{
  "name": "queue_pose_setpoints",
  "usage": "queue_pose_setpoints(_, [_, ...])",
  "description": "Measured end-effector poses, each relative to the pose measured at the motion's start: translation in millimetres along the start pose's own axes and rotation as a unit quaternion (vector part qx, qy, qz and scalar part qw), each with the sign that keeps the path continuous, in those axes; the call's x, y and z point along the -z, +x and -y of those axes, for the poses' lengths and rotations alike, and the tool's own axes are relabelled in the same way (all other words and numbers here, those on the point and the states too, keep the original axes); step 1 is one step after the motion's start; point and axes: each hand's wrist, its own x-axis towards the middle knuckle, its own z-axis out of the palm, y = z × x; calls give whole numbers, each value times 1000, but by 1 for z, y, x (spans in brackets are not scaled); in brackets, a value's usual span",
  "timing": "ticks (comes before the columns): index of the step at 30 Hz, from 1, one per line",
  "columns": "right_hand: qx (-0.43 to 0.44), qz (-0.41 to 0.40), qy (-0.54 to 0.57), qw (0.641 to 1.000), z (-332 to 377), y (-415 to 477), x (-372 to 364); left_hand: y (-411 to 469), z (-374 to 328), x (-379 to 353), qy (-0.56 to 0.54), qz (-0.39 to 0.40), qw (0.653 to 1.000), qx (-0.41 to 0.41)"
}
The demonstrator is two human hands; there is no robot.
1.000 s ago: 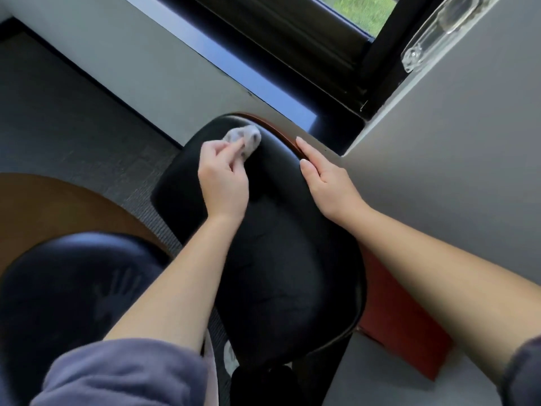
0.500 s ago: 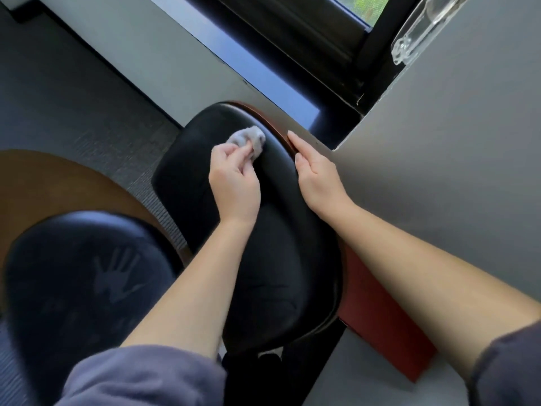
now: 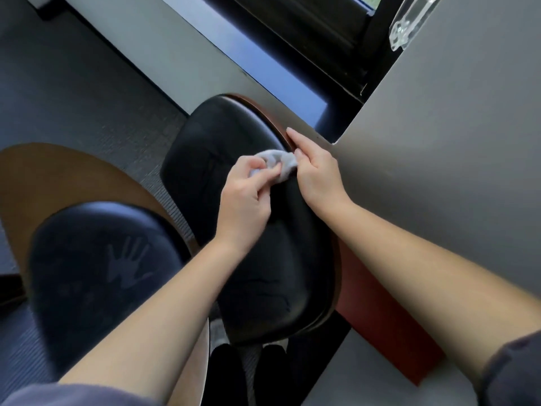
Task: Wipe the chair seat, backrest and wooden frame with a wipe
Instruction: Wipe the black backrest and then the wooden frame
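Crumpled wipe (image 3: 284, 164) dragged lower, glossy padded backrest (image 3: 222, 142)

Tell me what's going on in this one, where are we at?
A person is wiping a chair. The left hand pinches a crumpled white wipe against the black backrest pad, near its right edge. The right hand rests on that edge with fingers straight along the wooden rim, right beside the wipe. The seat pad at lower left shows a handprint smudge.
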Motion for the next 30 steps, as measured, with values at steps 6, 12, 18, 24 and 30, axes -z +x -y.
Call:
queue_pose_setpoints(6, [16,-16,-2,1000,-4,-4,0,19,7,-8,-15,-92,990,102])
queue_pose_setpoints(12, [13,45,45,998,-22,-27,14,-50,-2,11,-25,51,998,31])
queue_pose_setpoints(18, [3,55,59,997,-30,-46,25,-33,-6,1,-40,-16,995,85])
queue_pose_setpoints(24, [-12,29,74,997,-27,-63,20,-97,-29,15,-59,79,995,13])
queue_pose_setpoints(30, [-21,104,74,992,-33,-66,40,-106,-33,-5,-52,67,996,-25])
